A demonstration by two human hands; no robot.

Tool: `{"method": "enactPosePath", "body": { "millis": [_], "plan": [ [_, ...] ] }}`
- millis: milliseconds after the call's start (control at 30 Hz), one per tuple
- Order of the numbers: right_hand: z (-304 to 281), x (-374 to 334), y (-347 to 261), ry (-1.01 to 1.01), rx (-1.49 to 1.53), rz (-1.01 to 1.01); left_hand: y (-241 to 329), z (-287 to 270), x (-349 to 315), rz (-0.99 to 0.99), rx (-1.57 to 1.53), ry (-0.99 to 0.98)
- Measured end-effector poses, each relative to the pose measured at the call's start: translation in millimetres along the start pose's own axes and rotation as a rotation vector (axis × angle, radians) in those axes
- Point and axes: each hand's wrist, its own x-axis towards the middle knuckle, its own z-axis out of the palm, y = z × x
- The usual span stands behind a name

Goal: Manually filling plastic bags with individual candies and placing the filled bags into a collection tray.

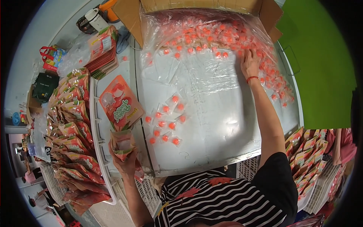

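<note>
My left hand [124, 162] is closed around an upright pink-and-green candy pouch [123, 144], whose mouth gapes at the top. Just beyond it, a flat pouch [120, 103] of the same kind lies by the worktop's left edge. Out at the far right of the metal worktop [211, 132], my right hand [250, 62] touches the edge of a heap of wrapped red candies [227, 36]. Its fingers look stretched and slightly apart, with the tips partly hidden among the wrappers. A loose group of single wrapped candies [165, 123] lies on the worktop's left half.
A cardboard box [204, 4] lined with clear plastic stands behind the heap. At left, a white crate [99, 151] holds several filled pouches, and a stack of flat pouches [102, 56] lies beyond. More pouches [308, 159] fill a crate at right, beside another person's arm [337, 147].
</note>
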Motion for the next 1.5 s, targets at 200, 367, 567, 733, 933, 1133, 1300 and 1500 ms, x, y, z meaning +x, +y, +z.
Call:
{"method": "enactPosePath", "body": {
  "millis": [200,367,567,733,933,1133,1300,1500],
  "plan": [
    [-30.2,-39.0,-35.9,-0.233,0.181,-0.075,13.3,12.1,10.4,0.039,0.082,-0.020],
    [-50.3,-45.8,-28.0,-0.316,0.765,0.258,20.2,12.8,11.1,0.045,0.071,-0.055],
    [-41.5,-46.6,39.2,-0.213,0.878,0.439,1.0,5.6,7.4,0.030,-0.007,-0.050],
    [-70.9,-46.2,19.0,-0.132,0.733,0.452,14.9,5.5,9.4,0.129,-0.007,-0.055],
    [-73.6,-62.9,-24.6,-0.287,0.396,-0.150,17.2,11.5,12.7,0.016,-0.011,-0.094],
    [-78.7,-80.6,-56.6,-0.539,0.401,-0.347,15.2,13.1,9.6,0.087,0.006,-0.079],
    [-86.2,-55.1,-45.8,-0.496,1.509,0.834,10.0,10.0,6.7,0.039,-0.036,-0.093],
    [-73.7,-50.5,-7.4,-0.479,1.727,1.145,12.3,7.8,6.0,-0.003,-0.062,-0.079]
  ]
}}
